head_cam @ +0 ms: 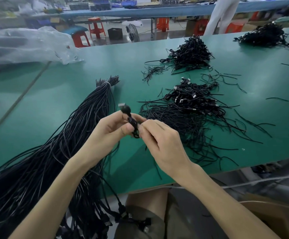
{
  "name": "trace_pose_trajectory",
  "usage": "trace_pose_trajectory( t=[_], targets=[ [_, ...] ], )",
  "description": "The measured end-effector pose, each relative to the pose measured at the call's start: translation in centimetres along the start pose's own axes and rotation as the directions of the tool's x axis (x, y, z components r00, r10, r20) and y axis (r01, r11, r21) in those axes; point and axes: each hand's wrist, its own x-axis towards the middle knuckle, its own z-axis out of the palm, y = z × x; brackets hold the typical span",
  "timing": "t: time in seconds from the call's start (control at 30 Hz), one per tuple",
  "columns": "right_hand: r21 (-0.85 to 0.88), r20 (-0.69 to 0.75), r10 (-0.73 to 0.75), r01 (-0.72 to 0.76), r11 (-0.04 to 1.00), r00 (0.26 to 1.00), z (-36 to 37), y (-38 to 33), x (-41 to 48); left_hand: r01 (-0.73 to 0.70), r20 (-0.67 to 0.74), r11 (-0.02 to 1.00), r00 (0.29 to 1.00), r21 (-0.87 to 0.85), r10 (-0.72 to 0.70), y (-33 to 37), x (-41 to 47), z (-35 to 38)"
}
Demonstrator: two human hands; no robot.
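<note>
Factory bench, green mat [71,118] under work. Left hand [109,130] pinched small coiled cable [133,124] just above mat near front edge, USB plug [122,106] sticking up. Right hand [161,138] pinched coil's lower end, likely twisting tie shut; tie itself too small to tell. Judged midway: near heap [192,99] and far heap [192,54] of tied coils lay done. Thick bundle of uncoiled cables [54,152] at left waited, loose ties [183,128] just right of hands. No brand, label or writing readable.
</note>
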Motion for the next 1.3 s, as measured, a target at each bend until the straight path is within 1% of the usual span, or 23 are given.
trace_pose_trajectory(
  t=[0.1,0.17,0.23,0.3,0.4,0.47,0.5,0.53,0.57,0.6,0.63,0.7,0.77,0.83,0.9,0.97,1.0,1.03,1.1,1.17,1.2,1.23,1.3],
  targets=[
    [-0.033,-0.047,-0.092,0.091,0.995,0.995,-0.5,-0.8,0.5,-0.022,-0.014,1.000,1.000,0.021,0.022,0.8,0.1,0.4],
    [-0.094,-0.046,-0.139,0.135,0.986,0.989,-0.8,-0.7,0.8,0.007,-0.045,0.999,0.999,0.033,-0.005,1.1,0.4,0.3],
    [-0.197,-0.010,-0.181,0.176,0.965,0.983,-0.9,-0.2,0.9,0.128,-0.063,0.991,0.989,-0.037,-0.130,1.5,0.8,0.2],
    [-0.313,0.039,-0.240,0.240,0.919,0.970,-0.7,0.4,0.7,0.296,-0.042,0.953,0.953,-0.060,-0.299,1.5,1.4,0.1],
    [-0.441,0.146,-0.334,0.364,0.821,0.931,-0.4,1.3,0.4,0.480,0.016,0.876,0.876,0.049,-0.482,0.7,2.0,-0.3],
    [-0.461,0.197,-0.336,0.390,0.797,0.921,-0.3,1.9,0.0,0.512,0.033,0.853,0.855,0.104,-0.517,0.3,2.1,-0.5],
    [-0.425,0.203,-0.264,0.327,0.844,0.943,-0.3,2.1,-0.2,0.512,0.027,0.851,0.855,0.119,-0.518,0.0,2.1,-0.5],
    [-0.344,0.193,-0.136,0.197,0.918,0.972,-0.3,2.3,-0.2,0.514,0.008,0.847,0.854,0.136,-0.519,-0.2,2.1,-0.4],
    [-0.235,0.182,0.035,0.008,0.972,0.983,-0.5,2.6,0.0,0.518,-0.032,0.838,0.853,0.171,-0.521,-0.6,2.2,-0.5],
    [-0.123,0.168,0.204,-0.185,0.975,0.964,-0.7,3.1,0.3,0.522,-0.100,0.816,0.852,0.247,-0.514,-1.1,2.2,-0.7],
    [-0.036,0.137,0.337,-0.335,0.942,0.932,-1.1,3.7,0.9,0.520,-0.198,0.768,0.854,0.374,-0.482,-1.5,2.1,-1.1],
    [0.113,0.051,0.540,-0.542,0.832,0.840,-2.2,5.0,2.6,0.491,-0.398,0.571,0.870,0.658,-0.291,-2.5,1.7,-2.5],
    [0.243,-0.030,0.665,-0.640,0.729,0.746,-3.6,6.4,4.6,0.490,-0.488,0.359,0.867,0.794,-0.102,-3.3,1.0,-4.2],
    [0.258,-0.063,0.718,-0.684,0.683,0.693,-4.7,7.6,5.8,0.537,-0.533,0.181,0.843,0.824,-0.077,-4.3,0.6,-5.7],
    [0.226,-0.026,0.727,-0.705,0.673,0.686,-4.8,8.3,6.0,0.602,-0.588,0.092,0.796,0.793,-0.143,-5.0,0.4,-6.9],
    [0.160,0.022,0.693,-0.686,0.709,0.721,-4.3,8.4,5.3,0.637,-0.610,0.088,0.764,0.766,-0.212,-5.5,0.3,-7.6],
    [0.137,0.055,0.677,-0.677,0.723,0.734,-3.9,8.3,4.8,0.633,-0.603,0.106,0.767,0.767,-0.220,-5.7,0.3,-7.8],
    [0.120,0.091,0.668,-0.674,0.729,0.739,-3.3,8.2,4.3,0.618,-0.589,0.139,0.783,0.774,-0.201,-5.8,0.2,-7.7],
    [0.091,0.154,0.655,-0.671,0.736,0.739,-2.0,7.7,3.2,0.527,-0.521,0.222,0.849,0.820,-0.091,-5.7,0.1,-6.8],
    [0.086,0.223,0.643,-0.672,0.736,0.733,-0.7,7.1,2.5,0.393,-0.403,0.232,0.915,0.890,-0.008,-5.6,0.1,-5.2],
    [0.095,0.266,0.631,-0.671,0.735,0.729,0.0,6.7,2.1,0.350,-0.352,0.200,0.936,0.915,-0.030,-5.6,0.0,-4.3],
    [0.105,0.304,0.616,-0.668,0.736,0.727,0.6,6.3,1.8,0.333,-0.323,0.134,0.942,0.933,-0.090,-5.7,0.1,-3.4],
    [0.110,0.357,0.590,-0.660,0.743,0.724,1.5,5.7,1.3,0.327,-0.332,-0.062,0.919,0.943,-0.210,-5.8,0.2,-2.3]
  ],
)
